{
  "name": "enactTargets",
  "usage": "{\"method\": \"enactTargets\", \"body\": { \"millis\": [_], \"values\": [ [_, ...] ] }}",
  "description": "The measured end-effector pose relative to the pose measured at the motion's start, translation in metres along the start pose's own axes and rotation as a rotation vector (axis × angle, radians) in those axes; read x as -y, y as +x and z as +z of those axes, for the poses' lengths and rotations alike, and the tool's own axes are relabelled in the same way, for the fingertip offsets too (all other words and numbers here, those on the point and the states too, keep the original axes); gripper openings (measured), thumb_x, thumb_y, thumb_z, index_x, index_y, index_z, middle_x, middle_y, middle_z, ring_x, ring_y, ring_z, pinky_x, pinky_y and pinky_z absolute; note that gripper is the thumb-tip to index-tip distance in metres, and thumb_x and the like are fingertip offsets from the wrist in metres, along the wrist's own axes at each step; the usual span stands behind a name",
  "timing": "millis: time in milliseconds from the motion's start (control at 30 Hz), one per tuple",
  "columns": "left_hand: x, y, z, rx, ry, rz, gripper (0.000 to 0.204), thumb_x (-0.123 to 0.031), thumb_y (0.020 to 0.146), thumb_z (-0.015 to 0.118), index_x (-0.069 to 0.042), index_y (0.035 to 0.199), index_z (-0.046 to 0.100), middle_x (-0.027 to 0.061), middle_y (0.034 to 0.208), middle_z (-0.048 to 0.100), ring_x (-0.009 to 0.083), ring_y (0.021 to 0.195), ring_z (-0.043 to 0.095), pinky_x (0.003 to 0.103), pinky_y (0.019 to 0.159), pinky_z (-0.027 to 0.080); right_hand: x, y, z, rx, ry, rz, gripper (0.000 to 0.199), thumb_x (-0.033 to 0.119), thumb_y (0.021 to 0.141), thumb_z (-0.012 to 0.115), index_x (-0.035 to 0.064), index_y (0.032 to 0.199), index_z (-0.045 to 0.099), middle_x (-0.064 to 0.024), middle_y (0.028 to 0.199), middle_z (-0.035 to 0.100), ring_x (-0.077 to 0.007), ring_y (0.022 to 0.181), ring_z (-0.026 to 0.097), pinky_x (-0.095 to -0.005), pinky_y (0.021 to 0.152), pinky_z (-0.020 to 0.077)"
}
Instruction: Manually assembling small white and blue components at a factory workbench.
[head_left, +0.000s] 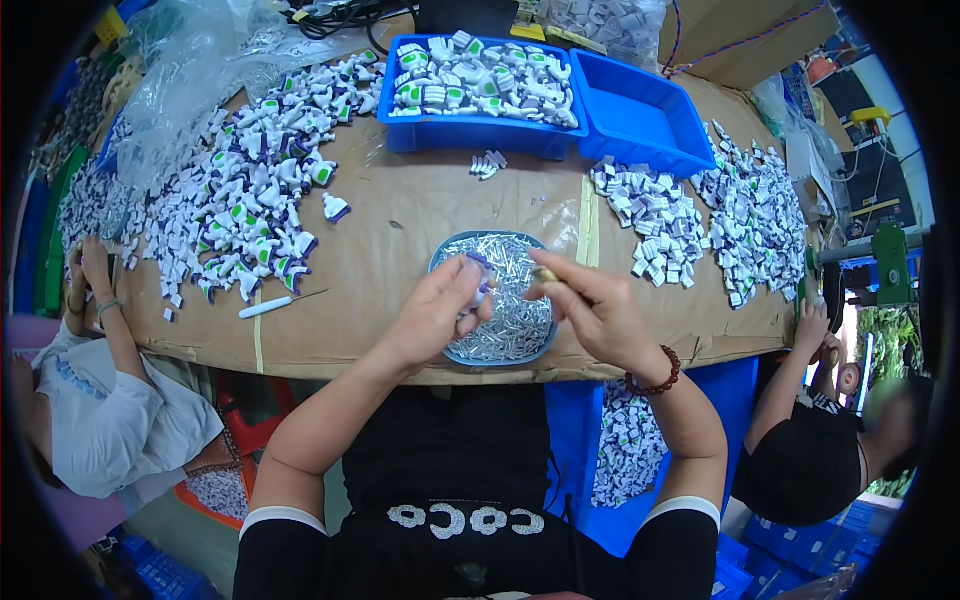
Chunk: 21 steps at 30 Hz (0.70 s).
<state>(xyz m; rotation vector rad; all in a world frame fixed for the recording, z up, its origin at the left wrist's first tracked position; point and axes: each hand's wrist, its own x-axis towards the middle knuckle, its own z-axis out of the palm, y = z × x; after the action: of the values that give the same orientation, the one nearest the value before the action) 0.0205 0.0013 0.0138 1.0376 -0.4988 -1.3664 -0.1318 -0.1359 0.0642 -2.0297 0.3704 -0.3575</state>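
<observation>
My left hand [438, 308] is closed round a small white-and-purple plastic part [482, 262], mostly covered by the fingers. Close to its right, my right hand [598, 308] has thumb and forefinger pinched together. Something yellowish shows at those fingertips, but I cannot make out what it is or whether a small piece is held there. Both hands are above a blue-rimmed tub [503, 362] full of thin silvery metal pins [505, 335].
White-and-purple parts with green patches [250, 200] are heaped at left, near a white-handled awl [268, 306]. Small white pieces [655, 225] lie in piles at right. Behind stand a filled blue bin [480, 125] and a blue tray [640, 105]. Other people sit at both sides.
</observation>
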Motion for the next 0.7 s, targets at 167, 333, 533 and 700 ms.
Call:
{"method": "enactTargets", "body": {
  "millis": [167, 333, 533, 700],
  "values": [
    [0.0, -0.001, 0.002, 0.051, -0.018, -0.034, 0.039, -0.04, 0.097, 0.033, -0.006, 0.092, 0.051, -0.0006, 0.064, 0.047, 0.0036, 0.051, 0.035, 0.017, 0.045, 0.028, 0.0, -0.007, 0.011, 0.191, 0.086, 0.01, 0.052, 0.011, 0.084, 0.061, 0.0023, 0.132, 0.041, -0.0105, 0.073, 0.067, -0.0165, 0.064, 0.065, -0.0279, 0.062, 0.0492],
    [0.0, -0.003, 0.009, 0.078, 0.096, -0.009, 0.042, -0.043, 0.097, 0.031, -0.006, 0.091, 0.05, -0.001, 0.061, 0.044, 0.004, 0.053, 0.038, 0.017, 0.046, 0.03, 0.002, -0.003, 0.009, 0.261, 0.11, 0.031, 0.057, 0.013, 0.084, 0.062, 0.0035, 0.134, 0.037, -0.0107, 0.072, 0.067, -0.0169, 0.063, 0.065, -0.0286, 0.061, 0.0494],
    [0.001, -0.006, 0.009, 0.099, 0.311, 0.073, 0.043, -0.04, 0.098, 0.031, -0.003, 0.092, 0.051, -0.0002, 0.063, 0.044, 0.0062, 0.054, 0.04, 0.022, 0.049, 0.034, -0.005, -0.006, 0.012, 0.233, 0.184, 0.019, 0.051, 0.011, 0.081, 0.065, 0.0046, 0.128, 0.046, -0.009, 0.073, 0.068, -0.0088, 0.063, 0.061, -0.0239, 0.057, 0.0476],
    [0.001, -0.013, 0.017, 0.064, 0.377, 0.1, 0.044, -0.038, 0.098, 0.03, 0.0, 0.102, 0.052, 0.0008, 0.065, 0.045, 0.008, 0.056, 0.043, 0.024, 0.053, 0.037, -0.008, -0.004, 0.016, 0.186, 0.242, 0.121, 0.039, 0.008, 0.077, 0.07, 0.0052, 0.115, 0.06, -0.0072, 0.073, 0.068, -0.0015, 0.063, 0.053, -0.0197, 0.055, 0.0439]
  ]
}}
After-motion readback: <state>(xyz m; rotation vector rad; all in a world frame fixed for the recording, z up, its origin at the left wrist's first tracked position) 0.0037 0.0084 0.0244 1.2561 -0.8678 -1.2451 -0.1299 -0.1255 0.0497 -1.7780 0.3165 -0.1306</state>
